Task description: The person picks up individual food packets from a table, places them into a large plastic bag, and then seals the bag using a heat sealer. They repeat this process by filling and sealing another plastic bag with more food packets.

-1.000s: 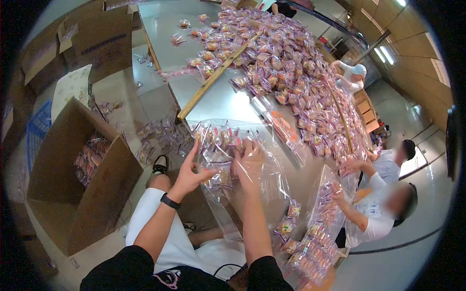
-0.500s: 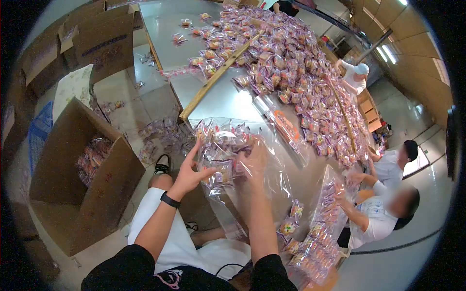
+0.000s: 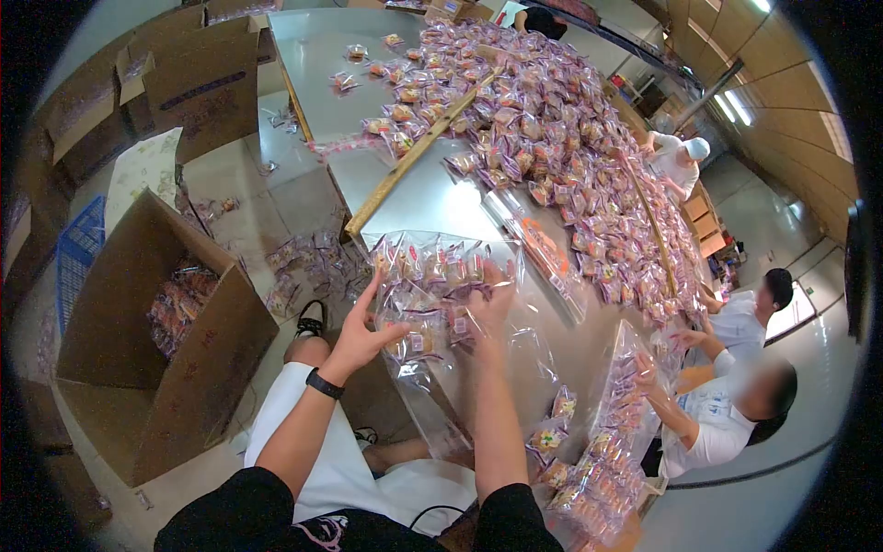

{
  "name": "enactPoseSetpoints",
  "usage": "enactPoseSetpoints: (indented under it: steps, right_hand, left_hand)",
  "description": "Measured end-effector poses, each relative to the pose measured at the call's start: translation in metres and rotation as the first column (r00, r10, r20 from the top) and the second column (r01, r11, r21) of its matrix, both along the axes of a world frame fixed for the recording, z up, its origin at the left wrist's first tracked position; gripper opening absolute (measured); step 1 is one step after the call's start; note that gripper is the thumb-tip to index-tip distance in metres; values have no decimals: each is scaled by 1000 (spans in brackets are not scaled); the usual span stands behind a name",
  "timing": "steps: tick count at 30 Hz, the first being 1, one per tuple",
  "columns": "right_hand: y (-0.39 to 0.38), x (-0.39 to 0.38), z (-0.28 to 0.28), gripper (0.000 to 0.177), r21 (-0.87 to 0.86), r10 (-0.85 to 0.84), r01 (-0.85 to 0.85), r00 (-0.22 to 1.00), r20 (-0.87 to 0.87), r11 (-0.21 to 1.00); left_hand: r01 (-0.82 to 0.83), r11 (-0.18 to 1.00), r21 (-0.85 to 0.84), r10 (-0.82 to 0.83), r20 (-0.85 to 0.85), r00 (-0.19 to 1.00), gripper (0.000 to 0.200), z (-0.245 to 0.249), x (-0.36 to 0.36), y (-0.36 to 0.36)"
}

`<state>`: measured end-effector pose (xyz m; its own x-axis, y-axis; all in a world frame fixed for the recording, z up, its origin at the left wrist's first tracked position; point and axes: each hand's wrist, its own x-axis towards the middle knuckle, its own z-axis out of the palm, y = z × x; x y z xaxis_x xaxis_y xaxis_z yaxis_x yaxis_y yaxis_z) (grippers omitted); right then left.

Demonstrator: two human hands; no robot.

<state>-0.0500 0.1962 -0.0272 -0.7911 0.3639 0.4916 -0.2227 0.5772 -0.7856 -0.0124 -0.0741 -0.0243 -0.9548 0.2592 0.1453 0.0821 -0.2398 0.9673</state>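
A large clear bag [image 3: 428, 317] with several small wrapped packets [image 3: 432, 264] in it lies at the table's near edge. My left hand [image 3: 361, 324] wraps round the bag's left side, its thumb pressing on the front packets. On the right, my right hand [image 3: 487, 308] is partly behind clear film, its fingers curled on packets at the bag's right side. The bag's empty lower part hangs below the hands. Just right of the bag lies a stack of flat clear bags with orange print [image 3: 543, 247].
A heap of wrapped packets [image 3: 552, 138] covers the far table, with wooden strips [image 3: 409, 161] across it. An open carton [image 3: 166, 340] with packets stands at left. Two people sit at right beside a long filled bag [image 3: 607, 442]; another person [image 3: 679, 164] stands farther back.
My right hand has shifted slightly, and its fingers now show more clearly. The top row of packets in the bag looks more upright and even.
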Motion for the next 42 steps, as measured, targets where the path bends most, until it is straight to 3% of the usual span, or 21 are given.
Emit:
enactPoseSetpoints:
  steps: [3,6,9,12,15,18,22,24,25,28,29,32,33,36,37,40,42]
  right_hand:
    - [5,1,1,53,282,-191,203,979,-69,938]
    - [-5,15,37,52,317,-225,149,949,219,937]
    - [-3,15,37,45,-62,-46,63,967,252,996]
    - [1,9,24,47,-229,-34,82,978,208,970]
    - [12,8,10,54,-2,-24,24,982,186,1000]
    - [24,8,10,64,218,-123,44,924,363,975]
    - [8,27,7,71,53,-206,200,924,321,978]
    - [5,50,2,76,-7,-204,221,911,359,975]
    - [4,61,0,80,-72,-89,111,961,264,991]
    - [-1,84,6,82,123,-60,29,964,261,992]
    - [10,79,-17,82,3,-14,14,957,289,1000]
    - [17,81,-21,77,-44,21,-14,984,177,999]
    - [17,78,-21,73,-257,22,39,972,232,966]
    - [8,72,-2,72,-366,-25,116,969,244,923]
    - [6,68,10,74,-32,-212,245,891,401,969]
    - [9,41,14,68,64,-381,398,806,453,915]
    - [11,29,19,57,-136,-247,340,858,450,931]
  left_hand:
    - [19,1000,14,-19,37,999,105,5,2,-1]
    - [5,1000,-14,-5,4,1000,104,5,1,-1]
    - [-25,997,-78,21,-56,998,103,-5,-2,-1]
    - [-21,998,-66,18,-39,999,102,-1,-1,-2]
    - [2,999,-43,-3,-13,1000,104,-1,-1,-2]
    - [-22,1000,-12,22,8,1000,107,7,3,-1]
    - [-171,977,-126,171,-5,985,109,-19,5,4]
    - [-144,985,-97,149,45,988,106,-24,6,5]
    - [-132,988,-84,138,72,988,105,-27,6,5]
    - [-88,988,127,54,250,967,95,-11,11,4]
    - [-111,989,93,93,181,979,81,-39,4,3]
    - [-120,965,235,4,444,896,72,-17,17,-4]
    - [-95,958,271,-30,424,905,69,-26,16,-5]
    - [-123,961,248,-10,475,880,68,-19,23,-2]
    - [-112,959,258,-21,463,886,68,-23,25,2]
    - [-104,958,267,-20,424,905,68,-28,24,5]
    - [-120,959,258,1,420,907,69,-20,28,8]
